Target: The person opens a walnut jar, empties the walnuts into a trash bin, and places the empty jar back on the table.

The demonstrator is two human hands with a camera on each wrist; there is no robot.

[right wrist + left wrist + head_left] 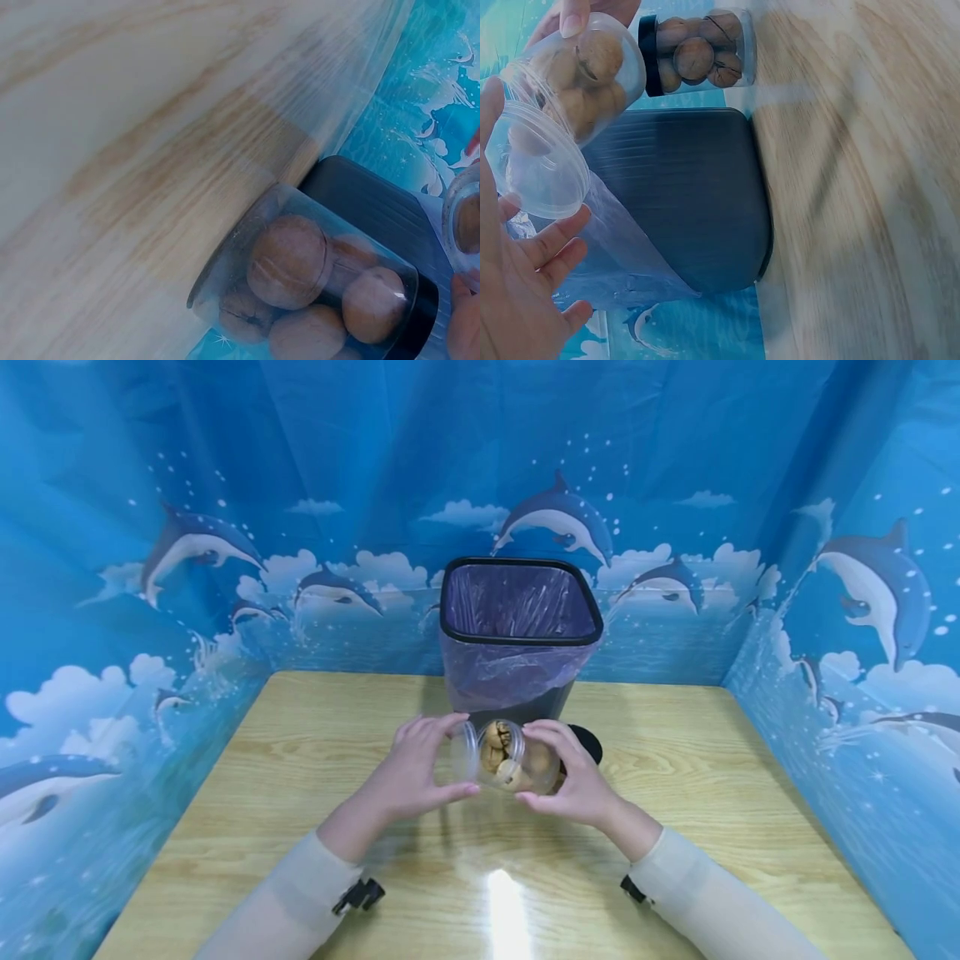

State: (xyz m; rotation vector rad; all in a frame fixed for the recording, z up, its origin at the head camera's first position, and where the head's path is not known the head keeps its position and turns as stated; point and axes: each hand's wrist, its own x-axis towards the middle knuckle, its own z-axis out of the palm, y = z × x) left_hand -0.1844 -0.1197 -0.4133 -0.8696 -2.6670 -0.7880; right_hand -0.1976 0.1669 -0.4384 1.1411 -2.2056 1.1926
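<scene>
My left hand [411, 770] grips a clear plastic lid [544, 161] between thumb and fingers, on edge and facing the jar's mouth. My right hand [576, 778] holds a clear plastic jar [604, 71], tipped so its mouth points left toward the lid. Walnuts [495, 747] show inside the jar, several near the opening. In the right wrist view only part of the held jar [466, 221] appears at the right edge. Just beyond the right hand stands a second clear jar [300, 277] of walnuts with a black lid [587, 743], mostly hidden by that hand in the head view.
Behind the hands stands a dark bin [682, 187] lined with a purple plastic bag [510, 672], its black rim [521, 641] up and its top open. Everything rests on a wood-grain table [330, 727]. Blue dolphin-print curtains [375, 460] enclose the back and sides.
</scene>
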